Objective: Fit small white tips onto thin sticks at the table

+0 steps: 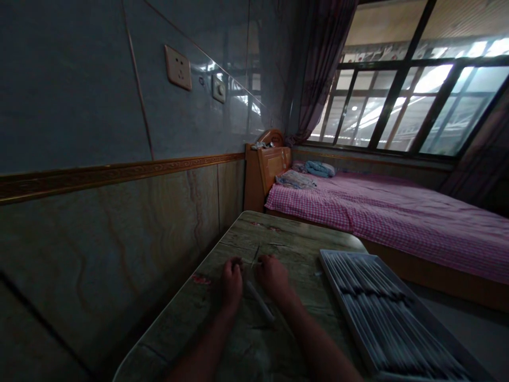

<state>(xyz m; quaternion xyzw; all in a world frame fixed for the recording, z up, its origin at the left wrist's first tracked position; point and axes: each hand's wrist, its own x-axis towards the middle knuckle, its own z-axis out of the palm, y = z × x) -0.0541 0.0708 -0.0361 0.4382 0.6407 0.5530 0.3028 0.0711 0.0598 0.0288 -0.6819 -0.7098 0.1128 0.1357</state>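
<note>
My left hand (231, 282) is over the table with its fingers curled together; whatever it pinches, if anything, is too dark and small to name. Close beside it, my right hand (273, 277) is closed too, thumb and fingers drawn together toward the left hand. A fine pale line shows at its fingertips, and I cannot tell whether it is a held strand or part of the tabletop pattern. Between my forearms a slim, whitish, tube-like stick (260, 301) lies slanted on the table, just below the hands.
The marbled table (294, 233) has a pale rim. On its right lies a shallow tray (369, 313) with several slim, clear-looking sticks in rows. A tiled wall (159, 223) runs along the left. Beyond stands a bed (382, 212) with a pink checked cover.
</note>
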